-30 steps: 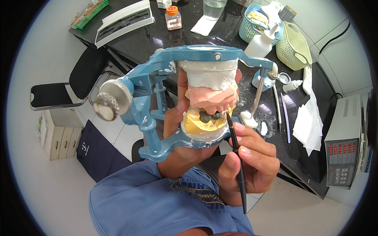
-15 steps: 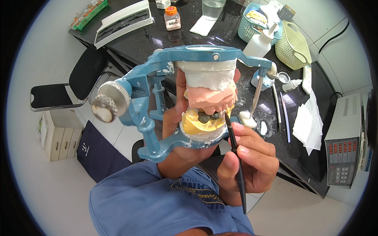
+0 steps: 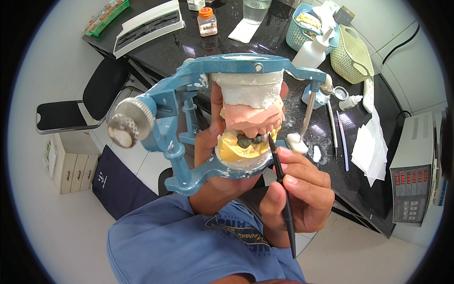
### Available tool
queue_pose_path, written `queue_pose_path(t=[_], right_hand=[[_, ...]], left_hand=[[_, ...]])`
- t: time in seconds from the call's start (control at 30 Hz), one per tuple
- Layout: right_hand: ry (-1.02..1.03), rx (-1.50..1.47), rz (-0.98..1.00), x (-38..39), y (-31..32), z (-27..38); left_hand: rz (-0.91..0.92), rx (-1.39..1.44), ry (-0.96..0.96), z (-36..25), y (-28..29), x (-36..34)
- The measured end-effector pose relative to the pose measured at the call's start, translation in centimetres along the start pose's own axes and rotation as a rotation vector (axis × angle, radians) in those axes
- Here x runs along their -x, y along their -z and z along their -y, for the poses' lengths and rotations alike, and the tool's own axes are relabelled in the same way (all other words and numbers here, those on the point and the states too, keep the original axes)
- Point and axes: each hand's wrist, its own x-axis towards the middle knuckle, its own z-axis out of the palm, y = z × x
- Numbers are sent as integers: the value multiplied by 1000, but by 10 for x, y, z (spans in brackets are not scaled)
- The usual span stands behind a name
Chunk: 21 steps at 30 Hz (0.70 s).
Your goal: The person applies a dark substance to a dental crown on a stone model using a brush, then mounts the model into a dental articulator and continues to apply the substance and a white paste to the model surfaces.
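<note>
1. Shifted slightly left since the earlier frame: articulator (image 3: 217,65) and brush (image 3: 288,213).
2. Left hand (image 3: 204,146): clamped around the articulator from behind, holding it up by the table's (image 3: 227,45) near edge.
3. Right hand (image 3: 307,189): fingers closed on the brush; tip beside the dark teeth (image 3: 244,141), contact cannot be told.
4. Green basket (image 3: 351,57): at the table's far right edge.

Dental lab: blue articulator (image 3: 227,65), yellow tooth cast (image 3: 241,152), black workbench (image 3: 198,45).

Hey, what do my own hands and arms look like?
Your left hand, partly hidden, and right hand show no glove, ring or watch. No sleeve covers the visible forearms. Your top is blue with dark and yellow print.
</note>
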Motion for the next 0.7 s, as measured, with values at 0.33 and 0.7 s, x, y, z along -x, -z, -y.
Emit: queue_pose_path(t=[0.33,0.7], right_hand=[[9,-7,-12,-2,-1,-1],[-17,-19,-23,-1,0,1]], left_hand=[[-24,-75,-11,-2,-2,-2],[-2,-112,-21,0,-1,-3]])
